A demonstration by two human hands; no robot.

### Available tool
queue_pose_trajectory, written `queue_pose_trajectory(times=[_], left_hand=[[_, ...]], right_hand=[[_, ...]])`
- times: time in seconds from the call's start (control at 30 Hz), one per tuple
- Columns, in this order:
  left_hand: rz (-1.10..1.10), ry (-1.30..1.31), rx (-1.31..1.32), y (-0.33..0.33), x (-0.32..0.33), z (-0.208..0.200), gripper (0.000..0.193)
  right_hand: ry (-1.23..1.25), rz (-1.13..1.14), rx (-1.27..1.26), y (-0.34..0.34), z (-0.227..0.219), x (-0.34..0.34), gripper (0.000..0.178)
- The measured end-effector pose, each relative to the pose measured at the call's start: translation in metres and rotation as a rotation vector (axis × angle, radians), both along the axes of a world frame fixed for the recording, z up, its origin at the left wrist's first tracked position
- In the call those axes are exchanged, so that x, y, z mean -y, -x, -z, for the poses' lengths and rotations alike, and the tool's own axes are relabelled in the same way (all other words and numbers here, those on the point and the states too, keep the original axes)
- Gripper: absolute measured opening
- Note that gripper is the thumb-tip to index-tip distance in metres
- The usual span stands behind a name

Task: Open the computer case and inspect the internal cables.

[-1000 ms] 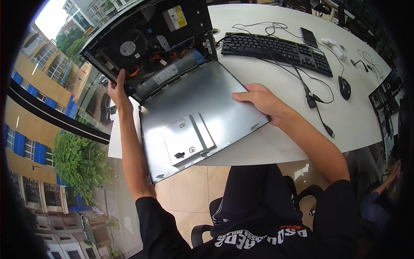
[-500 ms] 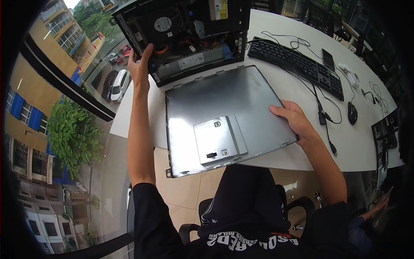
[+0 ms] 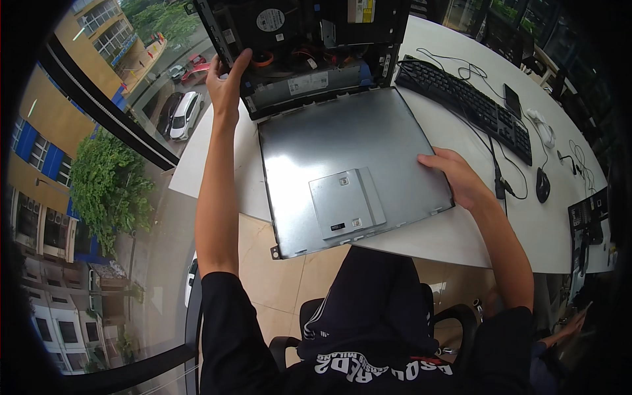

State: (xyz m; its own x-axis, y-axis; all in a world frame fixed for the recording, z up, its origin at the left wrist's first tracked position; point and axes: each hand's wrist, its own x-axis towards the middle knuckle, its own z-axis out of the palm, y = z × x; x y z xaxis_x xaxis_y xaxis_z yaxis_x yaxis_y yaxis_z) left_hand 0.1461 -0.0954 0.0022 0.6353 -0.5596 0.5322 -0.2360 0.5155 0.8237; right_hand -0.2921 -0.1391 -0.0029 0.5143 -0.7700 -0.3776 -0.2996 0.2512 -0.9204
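An opened black desktop computer case (image 3: pixel 309 102) stands at the far side of the table, its fan, cables and drive bay showing. My left hand (image 3: pixel 227 79) is closed round the case's left edge, thumb on the inner side and fingers behind. In front of the case, my right hand (image 3: pixel 457 176) grips the right edge of a shiny metal side panel (image 3: pixel 289 151), thumb on top and fingers hidden underneath. The panel slants with its far edge up against the case's lower front. A raised rectangular plate (image 3: pixel 345 201) sits on its near half.
A black keyboard (image 3: pixel 467 108), a phone (image 3: pixel 512 101) and a mouse (image 3: pixel 542 185) lie on the white table (image 3: pixel 520 230) to the right, among loose cables (image 3: pixel 498 178). A window (image 3: pixel 148 131) is at the left. Another person's hand (image 3: pixel 574 324) shows at the lower right.
The panel's far edge has drawn closer to the case. Case and panel appear farther right and higher in the view. Both hands keep their holds.
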Motion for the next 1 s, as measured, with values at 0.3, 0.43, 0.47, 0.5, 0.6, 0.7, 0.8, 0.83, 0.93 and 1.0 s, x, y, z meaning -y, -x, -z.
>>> queue_pose_trajectory(times=[0.3,0.43,0.47,0.5,0.6,0.7,0.8,0.83,0.93,1.0], left_hand=[[-0.017,0.002,0.014,-0.002,-0.002,0.001,0.055],[-0.029,-0.01,0.022,-0.002,-0.001,0.001,0.053],[-0.021,0.004,0.017,-0.003,0.0,0.002,0.052],[-0.017,0.005,0.021,-0.005,0.0,0.002,0.052],[-0.003,0.004,-0.006,-0.006,0.0,0.002,0.053],[-0.008,0.0,-0.019,-0.008,0.0,0.004,0.053],[-0.02,-0.014,-0.009,-0.002,0.004,0.002,0.051],[-0.044,-0.021,0.009,-0.002,0.004,0.002,0.051],[-0.039,-0.012,0.032,-0.006,0.002,0.001,0.05],[-0.036,-0.009,0.034,-0.009,-0.001,0.002,0.054]], right_hand=[[0.339,-0.235,-0.591,-0.011,-0.027,0.015,0.062],[0.536,-0.354,-0.688,-0.013,-0.023,0.02,0.066],[0.556,-0.37,-0.728,-0.017,-0.025,0.018,0.065],[0.556,-0.364,-0.726,-0.019,-0.026,0.018,0.065],[0.579,-0.376,-0.796,-0.025,-0.031,0.015,0.064],[0.576,-0.376,-0.849,-0.032,-0.034,0.014,0.066],[0.566,-0.388,-0.938,-0.037,-0.041,0.014,0.069],[0.598,-0.437,-0.972,-0.04,-0.042,0.016,0.071],[0.669,-0.535,-1.024,-0.05,-0.042,0.019,0.076],[0.712,-0.587,-1.042,-0.053,-0.04,0.015,0.079]])
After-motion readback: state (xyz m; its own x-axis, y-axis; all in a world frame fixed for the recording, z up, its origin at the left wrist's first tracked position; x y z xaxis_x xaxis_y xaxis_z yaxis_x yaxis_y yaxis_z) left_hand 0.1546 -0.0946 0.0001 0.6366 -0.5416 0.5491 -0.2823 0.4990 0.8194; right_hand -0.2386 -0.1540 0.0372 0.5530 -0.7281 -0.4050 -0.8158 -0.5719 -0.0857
